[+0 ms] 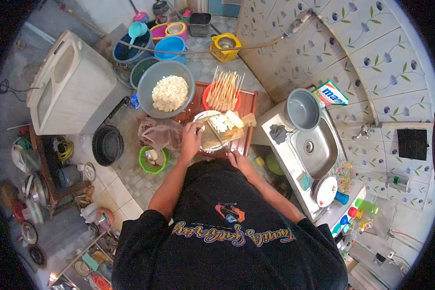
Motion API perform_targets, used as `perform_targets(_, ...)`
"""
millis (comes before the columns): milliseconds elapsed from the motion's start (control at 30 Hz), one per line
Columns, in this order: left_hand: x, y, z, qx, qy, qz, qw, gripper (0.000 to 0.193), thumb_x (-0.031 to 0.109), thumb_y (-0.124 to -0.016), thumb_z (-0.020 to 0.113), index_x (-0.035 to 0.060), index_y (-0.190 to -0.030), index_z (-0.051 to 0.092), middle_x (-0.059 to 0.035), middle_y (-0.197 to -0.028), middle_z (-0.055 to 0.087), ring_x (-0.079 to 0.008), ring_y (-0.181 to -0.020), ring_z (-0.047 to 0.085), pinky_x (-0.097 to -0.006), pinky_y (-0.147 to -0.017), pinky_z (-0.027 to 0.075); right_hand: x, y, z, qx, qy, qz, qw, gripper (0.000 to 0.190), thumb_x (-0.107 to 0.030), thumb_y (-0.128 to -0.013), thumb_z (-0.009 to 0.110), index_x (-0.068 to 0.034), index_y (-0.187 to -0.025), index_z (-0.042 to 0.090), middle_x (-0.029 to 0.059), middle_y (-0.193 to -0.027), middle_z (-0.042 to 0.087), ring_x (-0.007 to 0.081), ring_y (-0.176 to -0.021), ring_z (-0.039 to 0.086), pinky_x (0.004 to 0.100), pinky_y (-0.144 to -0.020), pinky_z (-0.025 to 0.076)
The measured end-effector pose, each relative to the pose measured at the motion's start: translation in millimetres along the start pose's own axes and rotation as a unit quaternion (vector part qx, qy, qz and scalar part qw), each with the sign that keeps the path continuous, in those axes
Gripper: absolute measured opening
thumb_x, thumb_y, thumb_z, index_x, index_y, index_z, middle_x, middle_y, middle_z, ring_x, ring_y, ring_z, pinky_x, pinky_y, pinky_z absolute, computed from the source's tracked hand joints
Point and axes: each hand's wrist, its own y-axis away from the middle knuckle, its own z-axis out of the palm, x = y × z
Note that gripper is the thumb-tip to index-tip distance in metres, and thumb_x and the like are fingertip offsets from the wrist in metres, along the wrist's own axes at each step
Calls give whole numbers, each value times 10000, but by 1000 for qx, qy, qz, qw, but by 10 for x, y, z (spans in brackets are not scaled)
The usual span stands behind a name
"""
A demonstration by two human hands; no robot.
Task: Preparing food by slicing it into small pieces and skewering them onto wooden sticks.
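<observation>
My right hand (238, 159) grips a knife (215, 132), its blade slanting over a wooden cutting board (214, 139). Chopped white pieces (220, 123) lie on the board beside a larger pale block (235, 119). My left hand (192, 139) is at the board's left edge, fingers bent. A small pale bit shows at its fingertips; whether they hold it is unclear. Under the board sits a white basin (202, 115), mostly hidden. A clear plastic bag (161, 133) lies against the left hand.
A large grey basin (143, 88) holds a heap of chopped pale pieces (170, 93). Skewered food (223, 90) fills a red bowl (205, 98) on the low reddish-brown table (252, 108). At left stands a green basket (143, 168); a steel sink (317, 154) is at right.
</observation>
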Motion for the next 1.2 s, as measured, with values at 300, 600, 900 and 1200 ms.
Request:
perform_targets(300, -35, -7, 4, -36, -19, 9, 999, 221, 58, -772, 676, 37, -972, 584, -136, -984, 582, -322, -926, 553, -395, -829, 444, 82, -128, 125, -60, 10, -1, 998, 432, -377, -962, 399, -54, -1241, 471, 309, -753, 612, 480, -754, 609, 558, -693, 478)
perform_targets(600, -15, 11, 2, 2, -46, 7, 999, 194, 101, -792, 672, 27, -948, 584, -132, -958, 573, -327, -938, 556, -409, -816, 451, -112, -109, 19, -85, 10, 38, 996, 455, -373, -976, 375, 43, -1058, 540, 318, -851, 602, 467, -858, 590, 508, -758, 451)
perform_targets(900, 13, 10, 13, 10, -61, 0, 998, 203, 109, -790, 675, 21, -942, 576, -133, -954, 565, -340, -938, 552, -417, -821, 447, -69, -125, 55, -81, -2, 13, 997, 457, -376, -973, 382, 44, -1069, 537, 314, -828, 603, 470, -836, 593, 511, -734, 451)
perform_targets(1200, -65, 10, 14, -6, -10, 9, 1000, 176, 85, -800, 656, 24, -948, 583, -141, -972, 576, -343, -926, 568, -411, -805, 460, -74, -117, 53, -79, 13, 27, 996, 451, -377, -975, 381, 28, -1093, 538, 308, -841, 612, 469, -847, 593, 508, -739, 455)
